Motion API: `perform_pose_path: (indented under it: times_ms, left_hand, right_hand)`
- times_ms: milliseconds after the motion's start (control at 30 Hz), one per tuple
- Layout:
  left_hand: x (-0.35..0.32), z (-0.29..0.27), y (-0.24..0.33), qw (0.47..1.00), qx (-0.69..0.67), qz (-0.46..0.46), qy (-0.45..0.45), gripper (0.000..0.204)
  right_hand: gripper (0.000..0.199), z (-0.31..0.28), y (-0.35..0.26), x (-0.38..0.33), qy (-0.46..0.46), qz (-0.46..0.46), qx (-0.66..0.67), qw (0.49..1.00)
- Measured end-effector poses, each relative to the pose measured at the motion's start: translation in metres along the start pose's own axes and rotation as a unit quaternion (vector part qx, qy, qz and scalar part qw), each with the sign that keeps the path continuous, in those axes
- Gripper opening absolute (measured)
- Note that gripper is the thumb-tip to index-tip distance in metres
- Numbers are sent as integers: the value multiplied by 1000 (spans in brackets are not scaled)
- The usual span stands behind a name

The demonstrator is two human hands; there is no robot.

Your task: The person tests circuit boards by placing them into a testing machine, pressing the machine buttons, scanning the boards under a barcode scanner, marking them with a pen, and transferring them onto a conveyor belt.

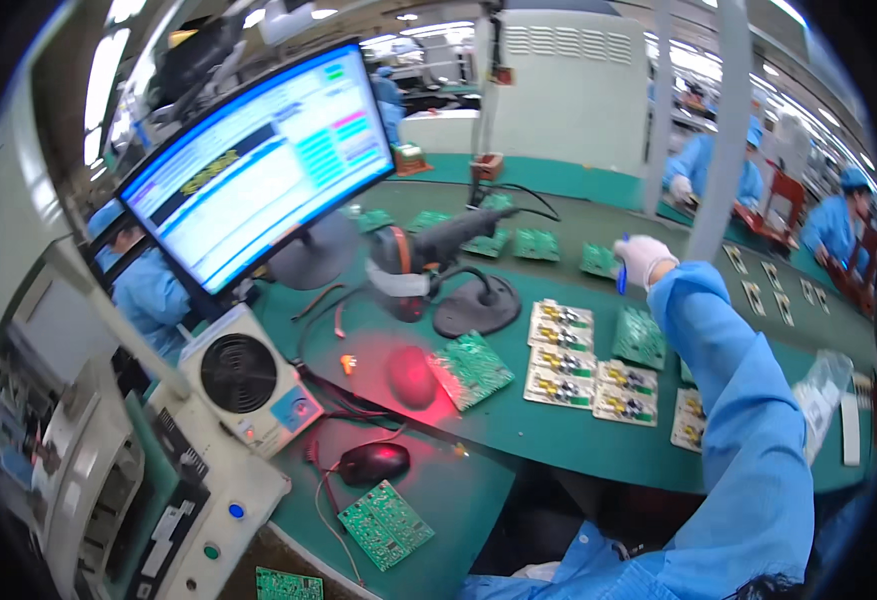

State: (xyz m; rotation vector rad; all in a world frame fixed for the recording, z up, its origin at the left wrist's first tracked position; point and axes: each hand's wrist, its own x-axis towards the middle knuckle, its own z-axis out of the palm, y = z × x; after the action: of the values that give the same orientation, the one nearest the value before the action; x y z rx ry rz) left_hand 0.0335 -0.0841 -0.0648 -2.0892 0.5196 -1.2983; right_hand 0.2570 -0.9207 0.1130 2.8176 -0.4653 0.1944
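Reaching out across the green desk, the person's right hand, in a white glove, is closing its grip around a blue pen, which is hanging down from the fingers. The landmark here is the barcode scanner sitting on its black stand. The hand and pen are hovering well to the right of that scanner, just beside a green circuit board and above a larger green board. Pale boards with yellow parts are lying in a cluster to the right of the scanner and nearer the person. A green board is lying below the scanner, glowing in red light, with a computer mouse just beside it. A second, black mouse is resting further below. A tilted monitor is standing to the left of the scanner, and a small white fan unit is sitting lower left. The left hand is out of sight.
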Motion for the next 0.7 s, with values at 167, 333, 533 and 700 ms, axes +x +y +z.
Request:
perform_pose_path:
  times_ms: [167, 333, 533, 700]
  left_hand:
    - [50, -48, 15, 776, -120, -251, -565, 50]
    - [102, -79, 26, 741, -213, -448, -454, 60]
    - [100, -97, 28, 741, -179, -459, -456, 62]
    - [94, -58, 28, 756, -233, -453, -412, 63]
  right_hand:
    - [30, 108, 27, 63, 5, -92, 39, 995]
    - [23, 156, 73, 66, 19, -46, 4, 999]
    - [16, 143, 70, 146, 159, 67, -64, 983]
    - [16, 91, 218, 151, 299, 63, 130, 943]
